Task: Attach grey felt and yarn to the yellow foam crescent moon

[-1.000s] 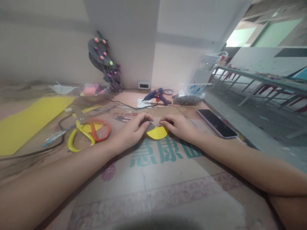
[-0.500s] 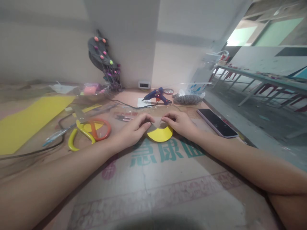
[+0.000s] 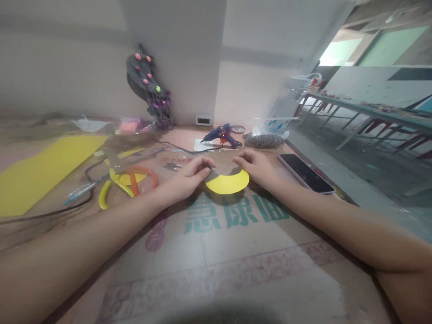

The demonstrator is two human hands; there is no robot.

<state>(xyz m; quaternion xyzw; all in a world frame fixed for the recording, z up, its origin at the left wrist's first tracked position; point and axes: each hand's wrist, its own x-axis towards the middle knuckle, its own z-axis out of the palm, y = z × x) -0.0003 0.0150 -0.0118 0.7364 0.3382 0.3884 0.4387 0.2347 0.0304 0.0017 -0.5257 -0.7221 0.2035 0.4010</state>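
- Left hand [image 3: 192, 177] pinches yellow paper [image 3: 228, 184] between thumb and fingers.
- Right hand [image 3: 255, 167] is at its other side; cannot tell whether fingers grip.
- Glue gun [image 3: 220, 133] sits beyond.

**Covered edges, unreadable details**

Fingers of the left hand [image 3: 193, 178] cover the 10 o'clock edge of the rounded bright-yellow piece [image 3: 229, 185]; whether the right hand [image 3: 258, 170] touches its 2 o'clock edge cannot be told. The bare left forearm [image 3: 101, 231] hides part of the scissors with orange and yellow handles [image 3: 119, 182]. At 9 o'clock, the view's edge cuts off a broad, flat yellow sheet [image 3: 43, 180]. Near 12 o'clock, the small white box's [image 3: 204, 115] dark display is illegible.
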